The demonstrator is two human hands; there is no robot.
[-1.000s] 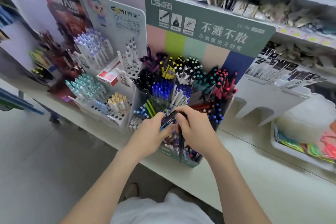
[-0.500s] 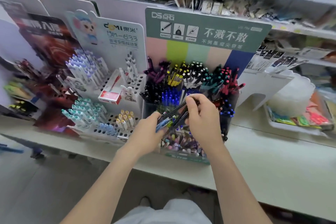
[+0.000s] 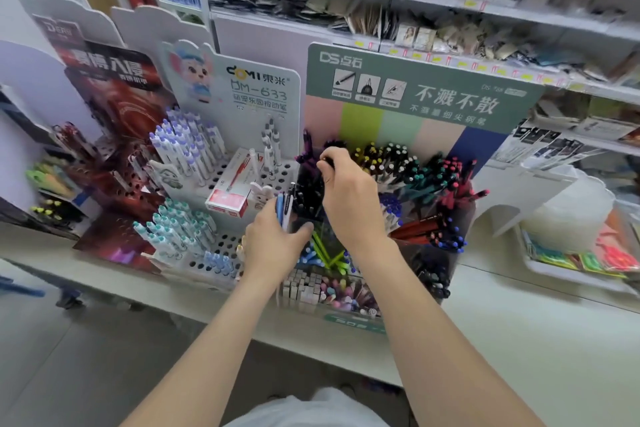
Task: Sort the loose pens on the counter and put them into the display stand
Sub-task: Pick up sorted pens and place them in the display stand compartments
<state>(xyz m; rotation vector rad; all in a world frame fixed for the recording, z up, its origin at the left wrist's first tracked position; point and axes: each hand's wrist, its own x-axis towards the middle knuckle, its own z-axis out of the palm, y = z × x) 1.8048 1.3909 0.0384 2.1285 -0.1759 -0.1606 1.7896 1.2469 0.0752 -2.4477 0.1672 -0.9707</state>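
Observation:
A tiered pen display stand (image 3: 415, 87) with a green header stands on the white counter (image 3: 519, 340), its compartments packed with pens sorted by colour. My left hand (image 3: 273, 246) grips a small bundle of pens (image 3: 284, 208), blue and dark ones, upright at the stand's left front. My right hand (image 3: 349, 201) is raised over the upper left compartments and pinches a black pen (image 3: 327, 163) by its top end, above the black and purple pens. The pen's lower part is hidden behind my hand.
A white stand (image 3: 242, 107) with holes, white-blue pens and a red box (image 3: 230, 189) stands to the left. A dark red stand (image 3: 114, 97) is further left. A tray (image 3: 571, 274) with coloured items lies at right. Shelves of goods rise behind.
My right hand drew one black pen out of the bundle and rose to the stand's upper left compartments. My left hand kept the remaining pens and turned them upright. The camera moved closer.

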